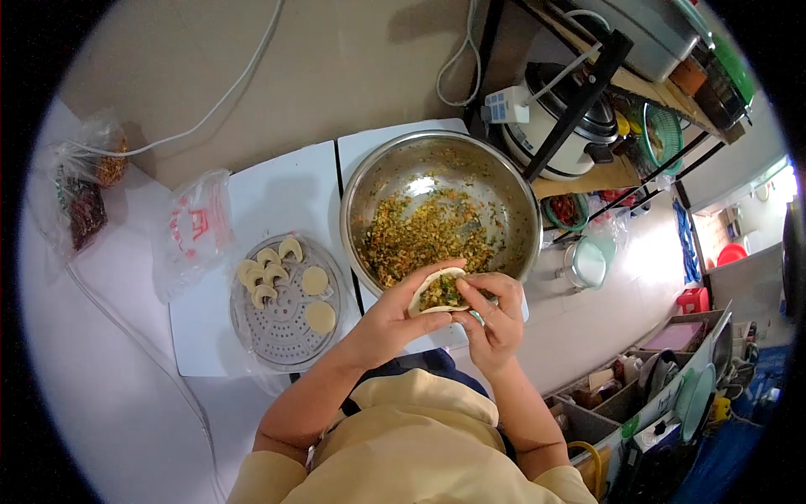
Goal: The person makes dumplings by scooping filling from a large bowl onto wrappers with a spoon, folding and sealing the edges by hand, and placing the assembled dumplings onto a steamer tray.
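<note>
Both forearms are reaching forward from the person's body and slanting inward, elbows bent and set wide, so that the two hands are meeting in front of the chest. The left hand point(393, 317) is curving around the left side of a round dough wrapper point(416, 303), its fingers running along the far edge and its thumb lying along the near edge. The right hand point(497, 321) is closing in from the other side, thumb and fingers bent and gathering at the wrapper's right end. The hands are coming together on this one piece, each gripping a part of it. The wrapper is lying cupped between them, its mouth gaping and showing chopped filling point(438, 294). It is hovering over the near rim of a large metal bowl point(411, 161), which is holding a loose heap of similar mixture point(428, 227) and standing on the white counter point(277, 185). To the left of the hands, a perforated round tray point(290, 346) is carrying crescent-shaped dumplings point(274, 271) and two flat dough rounds point(321, 317).
</note>
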### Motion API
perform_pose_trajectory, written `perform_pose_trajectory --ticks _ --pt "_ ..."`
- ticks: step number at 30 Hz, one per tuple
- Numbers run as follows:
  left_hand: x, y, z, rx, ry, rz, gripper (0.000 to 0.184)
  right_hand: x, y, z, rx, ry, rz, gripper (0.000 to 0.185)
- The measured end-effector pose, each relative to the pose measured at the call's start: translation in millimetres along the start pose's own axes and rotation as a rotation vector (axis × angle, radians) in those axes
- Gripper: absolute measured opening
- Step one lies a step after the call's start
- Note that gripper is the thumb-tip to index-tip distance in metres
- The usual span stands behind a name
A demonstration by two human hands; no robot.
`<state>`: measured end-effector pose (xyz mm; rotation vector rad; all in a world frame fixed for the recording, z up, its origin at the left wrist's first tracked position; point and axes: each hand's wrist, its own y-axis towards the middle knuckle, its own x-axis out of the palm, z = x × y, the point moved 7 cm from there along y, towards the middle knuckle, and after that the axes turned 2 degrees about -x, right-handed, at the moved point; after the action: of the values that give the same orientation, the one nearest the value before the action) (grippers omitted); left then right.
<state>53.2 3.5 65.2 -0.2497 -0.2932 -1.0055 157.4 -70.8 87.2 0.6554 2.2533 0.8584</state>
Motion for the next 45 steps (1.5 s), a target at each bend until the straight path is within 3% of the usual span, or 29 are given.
perform_pose_trajectory --ticks 4,9,20,24,26,28,35,39,43,45 --pt "2.3 1.0 4.6 0.028 0.169 -0.013 0.051 0.9 -1.3 0.0 -0.024 -0.06 -0.024 0.028" --pt "-2.4 4.0 -10.7 -0.075 0.13 -0.019 0.047 1.0 1.8 2.3 -0.001 -0.092 -0.04 0.019" --pt "-7.5 8.1 -7.3 -0.028 0.309 0.111 0.042 8.7 4.7 18.5 0.245 0.087 0.065 0.015" --pt "-13.1 8.7 -15.9 -0.084 0.141 0.144 0.039 11.2 -1.0 19.7 0.329 0.17 0.092 0.013" --pt "-14.7 8.5 -17.9 -0.083 0.057 0.163 0.038 8.3 -7.9 28.2 0.429 0.461 0.258 0.014" --pt "-14.4 8.0 -7.7 0.026 -0.078 0.201 0.035 6.2 -11.0 30.5 0.394 0.458 0.259 0.016" --pt "-9.9 10.1 -9.8 0.045 -0.204 0.166 0.034 10.9 -9.7 30.1 0.358 0.537 0.197 0.02" --pt "-7.3 10.3 -10.9 0.009 -0.071 0.19 0.034 12.2 -14.9 38.6 0.379 0.519 0.223 0.015" --pt "-11.3 5.5 -19.4 -0.112 0.153 0.228 0.033 13.5 -16.7 40.1 0.442 0.345 0.111 0.011" --pt "-14.8 1.5 -27.3 -0.117 0.118 0.24 0.031 14.0 -18.8 36.9 0.452 0.297 0.09 0.011"
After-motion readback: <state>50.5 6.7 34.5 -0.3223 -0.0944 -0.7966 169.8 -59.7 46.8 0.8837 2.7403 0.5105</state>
